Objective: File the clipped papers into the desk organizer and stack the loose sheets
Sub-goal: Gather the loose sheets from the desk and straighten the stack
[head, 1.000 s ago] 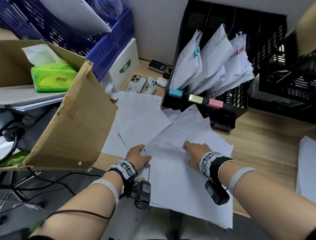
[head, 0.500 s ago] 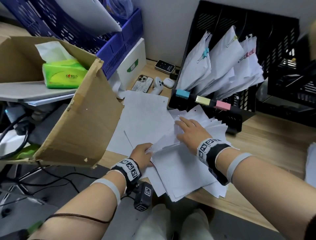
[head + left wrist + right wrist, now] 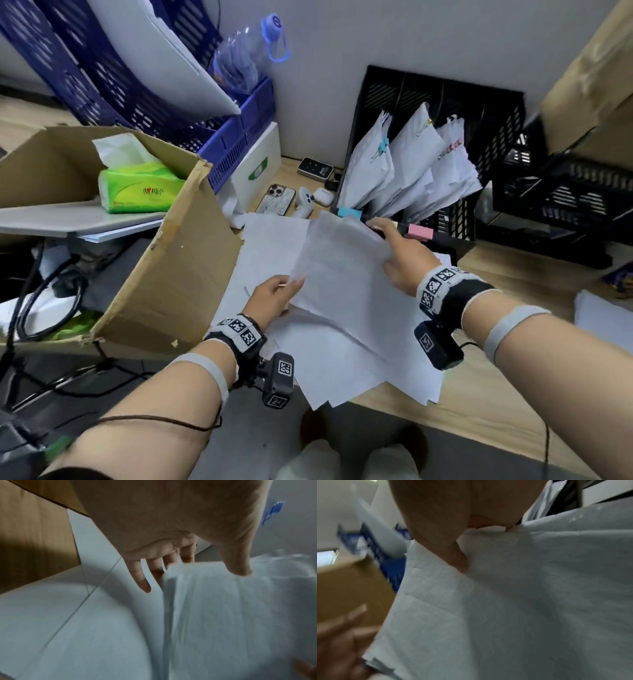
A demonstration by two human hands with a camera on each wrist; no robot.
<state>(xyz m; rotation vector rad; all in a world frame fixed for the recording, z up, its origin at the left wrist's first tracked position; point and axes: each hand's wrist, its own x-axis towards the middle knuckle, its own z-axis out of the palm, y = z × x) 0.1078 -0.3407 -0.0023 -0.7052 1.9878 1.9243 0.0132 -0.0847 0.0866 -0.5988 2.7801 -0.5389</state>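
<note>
Both hands hold a bundle of loose white paper sheets (image 3: pixel 342 274) lifted above the light wooden bench (image 3: pixel 507 394). The left hand (image 3: pixel 274 299) pinches the near left edge of the bundle: the left wrist view shows the thumb (image 3: pixel 238 563) on top of the sheets and the other fingers (image 3: pixel 142 580) going under them. The right hand (image 3: pixel 399 263) grips the far right edge, with the thumb (image 3: pixel 457 557) pressed on the top sheet and the fingers curled behind the paper, where I cannot see them well. Both wrist views are blurred, so the number of sheets is not clear. More white sheets (image 3: pixel 359 363) lie under the bundle on the bench, and their near corners hang over the bench edge. The long axis of the held bundle runs from near the person toward the black mesh desk organizer (image 3: pixel 442 144), tilted a little to the left, with the far end raised. In the organizer, white clipped papers (image 3: pixel 404 171) stand leaning, and the raised sheets hide part of its front.
</note>
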